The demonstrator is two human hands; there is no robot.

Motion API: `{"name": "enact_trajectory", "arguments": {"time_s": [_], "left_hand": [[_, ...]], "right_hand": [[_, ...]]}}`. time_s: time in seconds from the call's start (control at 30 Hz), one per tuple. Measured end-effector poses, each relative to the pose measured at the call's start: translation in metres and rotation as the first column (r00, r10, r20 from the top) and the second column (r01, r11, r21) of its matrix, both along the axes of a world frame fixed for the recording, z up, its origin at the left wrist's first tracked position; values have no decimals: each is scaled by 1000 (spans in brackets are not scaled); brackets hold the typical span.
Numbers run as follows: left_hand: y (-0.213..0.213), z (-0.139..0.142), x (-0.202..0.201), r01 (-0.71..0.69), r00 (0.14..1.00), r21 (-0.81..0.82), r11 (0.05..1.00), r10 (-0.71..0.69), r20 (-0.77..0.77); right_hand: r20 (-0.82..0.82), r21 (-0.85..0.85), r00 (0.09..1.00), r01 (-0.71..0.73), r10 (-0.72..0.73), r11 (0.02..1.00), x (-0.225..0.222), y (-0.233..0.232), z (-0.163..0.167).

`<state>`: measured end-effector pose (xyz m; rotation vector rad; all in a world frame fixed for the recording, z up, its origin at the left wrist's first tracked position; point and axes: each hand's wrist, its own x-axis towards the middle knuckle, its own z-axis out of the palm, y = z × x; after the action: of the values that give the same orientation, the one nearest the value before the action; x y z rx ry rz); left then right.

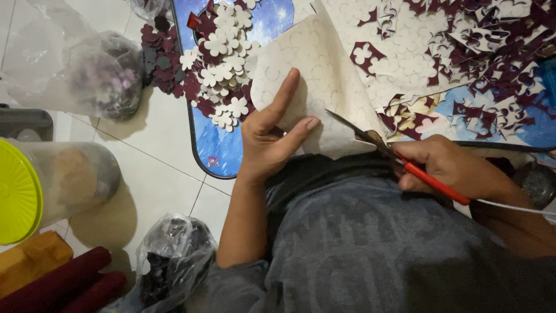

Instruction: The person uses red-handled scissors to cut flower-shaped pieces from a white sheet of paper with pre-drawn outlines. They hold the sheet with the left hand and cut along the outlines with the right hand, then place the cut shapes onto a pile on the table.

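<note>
My left hand [271, 134] pinches the lower edge of a cream sheet [315, 81] marked with flower outlines, fingers spread over its back. In my right hand [449, 165] are red-handled scissors [399, 159]; the dark blades point left and up, touching the sheet's right edge. The sheet lies over my lap and a low blue table [217, 148].
Cut-out cream and maroon flowers [223, 64] are piled on the table's left end; maroon offcuts [480, 52] cover its right side. On the tiled floor are clear bags of pieces [107, 72] [174, 261], a jar with a yellow-green lid [17, 191], and maroon rolls [63, 284].
</note>
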<state>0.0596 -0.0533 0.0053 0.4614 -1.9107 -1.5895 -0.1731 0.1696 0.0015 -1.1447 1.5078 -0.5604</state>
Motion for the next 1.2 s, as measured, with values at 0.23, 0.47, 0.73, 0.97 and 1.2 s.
{"name": "enact_trajectory", "arguments": {"time_s": [0.23,0.47,0.73,0.97,1.2], "left_hand": [[24,-9,-10,-13,999,-8,1000,13,-45],[43,-20,-15,-7,994,2,1000,7,-109],[63,-42,-24,-106,965,55,993,116,-234],[75,-50,-28,-97,955,156,983,136,-265],[75,-46,-30,-36,952,251,967,109,-285]], "right_hand": [[112,-185,992,-28,50,982,5,2,-7],[76,-142,997,34,-23,989,11,16,-22],[62,-225,993,111,-100,968,25,12,-24],[162,-309,981,156,-110,938,33,0,-13],[198,-177,964,211,-175,961,33,1,-22]]}}
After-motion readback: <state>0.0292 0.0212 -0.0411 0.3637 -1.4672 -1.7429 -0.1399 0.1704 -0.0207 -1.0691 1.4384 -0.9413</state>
